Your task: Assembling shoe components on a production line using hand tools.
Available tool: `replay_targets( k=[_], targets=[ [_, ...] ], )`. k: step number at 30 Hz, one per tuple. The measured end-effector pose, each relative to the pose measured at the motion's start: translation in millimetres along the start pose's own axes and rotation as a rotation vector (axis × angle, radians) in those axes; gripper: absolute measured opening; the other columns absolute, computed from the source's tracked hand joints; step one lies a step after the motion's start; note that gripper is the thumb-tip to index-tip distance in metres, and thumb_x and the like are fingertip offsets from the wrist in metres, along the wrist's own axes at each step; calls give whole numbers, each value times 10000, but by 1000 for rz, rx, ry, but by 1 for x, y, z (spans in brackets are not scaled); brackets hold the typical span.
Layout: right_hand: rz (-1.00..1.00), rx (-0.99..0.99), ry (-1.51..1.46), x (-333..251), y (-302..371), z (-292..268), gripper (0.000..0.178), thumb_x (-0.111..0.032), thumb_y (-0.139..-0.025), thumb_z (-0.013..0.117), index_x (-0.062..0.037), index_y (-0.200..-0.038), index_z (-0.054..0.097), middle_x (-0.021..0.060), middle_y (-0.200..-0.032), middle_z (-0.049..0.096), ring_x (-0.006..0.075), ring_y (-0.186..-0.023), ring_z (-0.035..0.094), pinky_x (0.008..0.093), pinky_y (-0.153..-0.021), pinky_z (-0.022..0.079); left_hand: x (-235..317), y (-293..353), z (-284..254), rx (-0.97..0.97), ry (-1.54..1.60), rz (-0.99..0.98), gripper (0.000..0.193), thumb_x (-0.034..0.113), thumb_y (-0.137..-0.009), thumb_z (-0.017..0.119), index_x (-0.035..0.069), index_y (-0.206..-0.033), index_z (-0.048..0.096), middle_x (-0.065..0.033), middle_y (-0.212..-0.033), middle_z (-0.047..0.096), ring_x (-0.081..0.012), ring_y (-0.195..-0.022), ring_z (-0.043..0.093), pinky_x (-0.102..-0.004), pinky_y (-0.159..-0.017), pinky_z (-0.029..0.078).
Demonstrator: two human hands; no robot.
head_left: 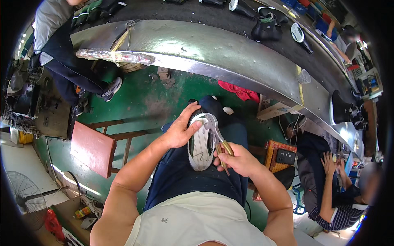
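Observation:
A shoe (200, 159) rests on my lap with its pale underside up and a dark squiggle drawn on it. My left hand (179, 130) is wrapped around the shoe's far left side, its thumb pressing on the underside. In my right hand (240, 160) are pincers (217, 133) with a curved silver head and brass-coloured handles. Their head lies over the far right edge of the shoe; whether the jaws grip the material there, I cannot tell. My right fingers close around the handles near the shoe's right edge.
Beyond my knees runs a metal-edged bench (180, 43) with a dark belt carrying black shoes (266, 29). A pink-topped stool (92, 148) stands left. One person (61, 53) is at far left; another (340, 209) works at right. A fan (25, 199) is lower left.

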State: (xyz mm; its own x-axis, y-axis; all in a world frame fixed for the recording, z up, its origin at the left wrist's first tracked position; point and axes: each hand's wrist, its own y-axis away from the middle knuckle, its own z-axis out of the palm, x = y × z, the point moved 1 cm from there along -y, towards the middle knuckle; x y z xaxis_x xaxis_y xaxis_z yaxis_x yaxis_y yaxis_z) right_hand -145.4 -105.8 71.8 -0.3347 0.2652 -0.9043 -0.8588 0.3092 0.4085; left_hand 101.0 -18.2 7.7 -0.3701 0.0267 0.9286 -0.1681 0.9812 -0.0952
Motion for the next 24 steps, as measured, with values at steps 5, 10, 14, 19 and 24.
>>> replay_targets(
  k=[5, 10, 14, 19, 24],
  targets=[
    [116, 50, 295, 17, -10, -11, 175, -182, -1027, 572, -15, -1071, 600, 95, -844, 681, 229, -646, 648, 375, -649, 526, -2, 1, 2, 80, 11, 79, 518, 191, -987, 642, 13, -1441, 469, -241, -1523, 422, -390, -1444, 401, -431, -1190, 322],
    [-391, 429, 674, 80, -37, -4, 215, -163, -972, 651, 10, -1096, 621, 185, -935, 686, 387, -797, 681, 436, -720, 537, -14, -2, 6, 111, 94, 152, 478, 97, -968, 650, 40, -1418, 501, -221, -1482, 465, -361, -1420, 431, -418, -1181, 335],
    [-534, 529, 719, 93, -48, 0, 221, -125, -961, 642, 7, -1137, 613, 211, -996, 664, 432, -898, 663, 465, -777, 543, -14, -5, 0, 65, 76, 169, 476, 28, -976, 618, 41, -1436, 492, -173, -1526, 443, -298, -1450, 397, -393, -1186, 316],
    [-345, 409, 838, 73, -1, 9, 292, -128, -967, 622, 15, -1215, 562, 237, -1077, 639, 441, -952, 654, 483, -809, 544, -8, 6, -3, -18, 158, 102, 516, 84, -960, 679, 74, -1444, 502, -184, -1555, 424, -318, -1461, 399, -408, -1194, 323],
    [-106, 375, 933, 50, 24, 19, 351, -146, -969, 615, 25, -1262, 521, 258, -1131, 621, 452, -987, 648, 511, -836, 539, 3, 7, 17, 54, 175, -22, 518, 141, -958, 705, 85, -1441, 526, -186, -1574, 420, -313, -1479, 383, -398, -1200, 317]
  ],
)
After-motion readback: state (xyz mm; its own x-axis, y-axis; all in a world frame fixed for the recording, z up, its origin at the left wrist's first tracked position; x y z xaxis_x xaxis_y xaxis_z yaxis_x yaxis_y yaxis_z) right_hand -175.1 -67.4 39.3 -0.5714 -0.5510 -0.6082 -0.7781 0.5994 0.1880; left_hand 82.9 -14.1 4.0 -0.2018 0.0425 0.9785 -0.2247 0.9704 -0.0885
